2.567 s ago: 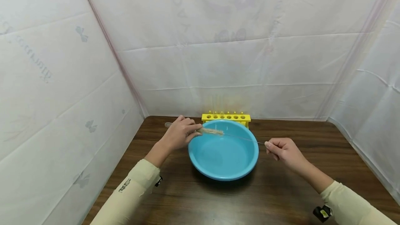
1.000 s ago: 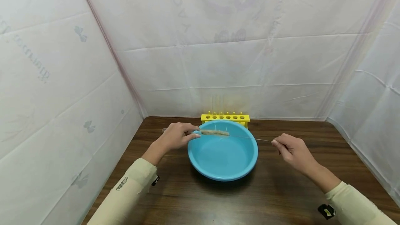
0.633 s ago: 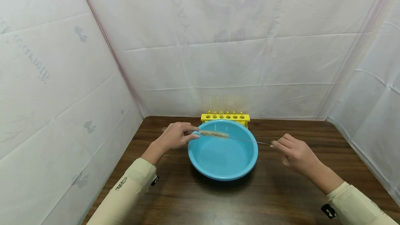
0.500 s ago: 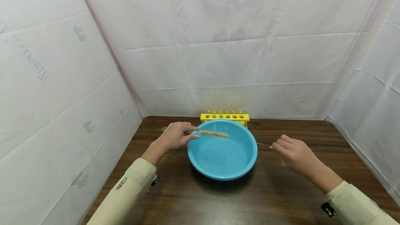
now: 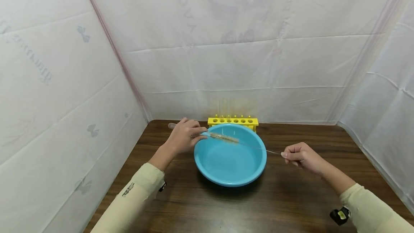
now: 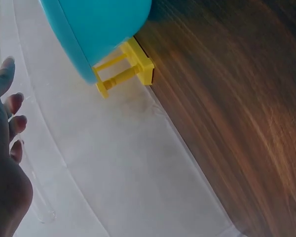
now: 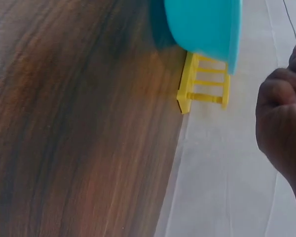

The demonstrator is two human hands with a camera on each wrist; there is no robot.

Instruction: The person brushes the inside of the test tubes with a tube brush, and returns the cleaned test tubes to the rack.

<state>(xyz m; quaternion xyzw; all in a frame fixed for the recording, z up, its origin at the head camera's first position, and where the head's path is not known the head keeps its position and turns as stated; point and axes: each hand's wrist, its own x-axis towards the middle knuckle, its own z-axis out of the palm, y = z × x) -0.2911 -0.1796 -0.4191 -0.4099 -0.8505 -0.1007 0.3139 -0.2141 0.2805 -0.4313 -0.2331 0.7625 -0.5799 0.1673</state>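
Observation:
My left hand [image 5: 185, 136] grips a clear glass test tube [image 5: 172, 126] whose rounded end sticks out behind the hand to the left; in the left wrist view fingers curl along it. At the tube's mouth are the pale bristles of a test tube brush [image 5: 226, 138], in line with the tube. My right hand [image 5: 300, 156] pinches the far end of the brush's thin wire handle, which slopes down to the right. Tube mouth and bristles hang over a round blue basin [image 5: 230, 164]. In the right wrist view the wire [image 7: 290, 20] runs up from curled fingers.
Behind the basin stands a yellow test tube rack [image 5: 233, 121], with clear tubes [image 5: 221, 107] upright in its left part. All rests on a dark wooden table [image 5: 194, 208]. White sheeting [image 5: 242, 64] walls off the back and both sides.
The bristles and right hand have shifted slightly right since the oldest frame. In the last half second both hands have turned, the tube's rounded end has risen, and the right thumb shows on top.

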